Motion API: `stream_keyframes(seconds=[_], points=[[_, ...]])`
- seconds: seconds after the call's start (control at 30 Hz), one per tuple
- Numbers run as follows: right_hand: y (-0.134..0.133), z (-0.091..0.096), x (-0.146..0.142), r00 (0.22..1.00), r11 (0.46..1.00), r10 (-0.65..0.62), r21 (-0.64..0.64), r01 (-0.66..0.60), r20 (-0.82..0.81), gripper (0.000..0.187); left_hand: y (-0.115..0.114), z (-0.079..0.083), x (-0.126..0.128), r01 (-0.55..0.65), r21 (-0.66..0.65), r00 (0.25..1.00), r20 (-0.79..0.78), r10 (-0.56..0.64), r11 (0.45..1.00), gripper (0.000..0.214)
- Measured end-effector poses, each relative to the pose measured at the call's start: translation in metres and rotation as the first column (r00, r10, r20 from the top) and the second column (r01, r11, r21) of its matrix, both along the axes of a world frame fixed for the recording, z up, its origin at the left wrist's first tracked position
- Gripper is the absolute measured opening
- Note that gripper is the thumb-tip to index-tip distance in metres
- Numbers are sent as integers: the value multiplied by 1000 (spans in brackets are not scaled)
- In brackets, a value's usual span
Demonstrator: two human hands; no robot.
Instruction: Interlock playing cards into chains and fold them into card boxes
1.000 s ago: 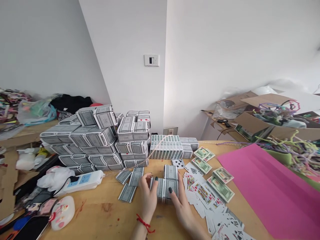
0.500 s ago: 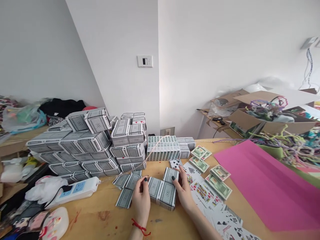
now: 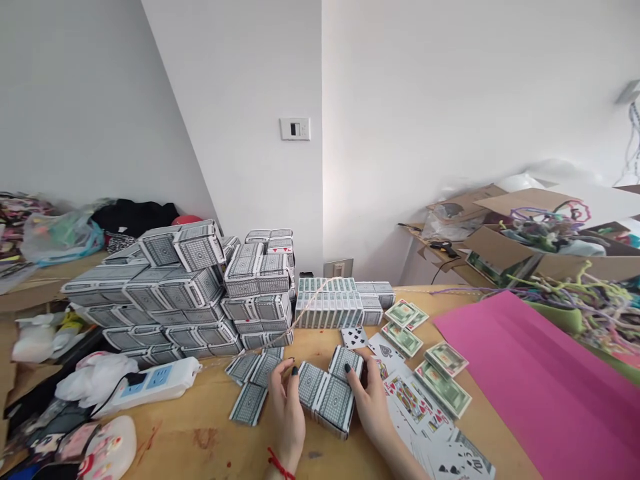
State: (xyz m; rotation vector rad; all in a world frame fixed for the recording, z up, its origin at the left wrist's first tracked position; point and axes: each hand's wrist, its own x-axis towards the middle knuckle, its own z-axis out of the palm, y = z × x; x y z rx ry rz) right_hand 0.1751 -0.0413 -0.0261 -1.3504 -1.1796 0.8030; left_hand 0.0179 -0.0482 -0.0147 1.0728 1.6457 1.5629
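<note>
A block of folded playing cards [image 3: 336,403], with grey patterned backs, sits just above the wood between my hands. My right hand [image 3: 374,403] grips its right side, thumb on the top square and fingers behind. My left hand [image 3: 289,410], with a red cord at the wrist, is beside the block's left edge, thumb and fingers a little apart; whether the thumb touches it is unclear. Several loose cards, backs up [image 3: 250,400], lie left of that hand. Face-up cards [image 3: 407,397] are spread to the right of my right hand.
A tall stack of folded-card blocks [image 3: 175,293] stands at the back left. Beside it is a row of green-edged card pieces [image 3: 327,303]. Small green card stacks [image 3: 443,387] and a pink sheet [image 3: 545,380] lie right. A white power strip [image 3: 165,387] lies left.
The view has shifted slightly, so everything sits a little lower. My left thumb and fingers have parted slightly beside the block. My right hand keeps its grip.
</note>
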Motion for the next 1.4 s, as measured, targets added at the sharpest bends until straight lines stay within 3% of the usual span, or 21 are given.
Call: stream_keyframes(seconds=[0.2,0.53,0.63,0.73,0.87,1.03,1.2,1.4], points=[[-2,0,3,999,999,8,-49,-9,-34,31,-2,-3,4,45,-28,998,-46,-47,999,23],[-5,-5,11,998,998,-54,-37,56,37,22,3,-1,6,-42,19,998,-43,43,999,28],[-4,-10,13,1000,1000,18,-20,-17,6,26,6,-3,-1,-83,-4,997,-6,83,997,33],[-6,-8,13,988,993,118,18,-117,-95,19,4,0,-5,-91,-18,995,43,92,996,35],[-9,2,13,948,958,283,7,-285,-146,37,-14,4,4,-39,33,998,60,37,999,37],[-13,9,12,938,943,327,-19,-331,-116,34,-37,1,19,108,4,994,-4,-108,994,54],[-19,7,7,936,937,347,-13,-348,-54,23,-23,-4,14,255,24,965,59,-256,967,58],[-19,4,6,954,954,300,20,-300,-26,20,-6,-2,9,317,56,944,82,-320,947,46]])
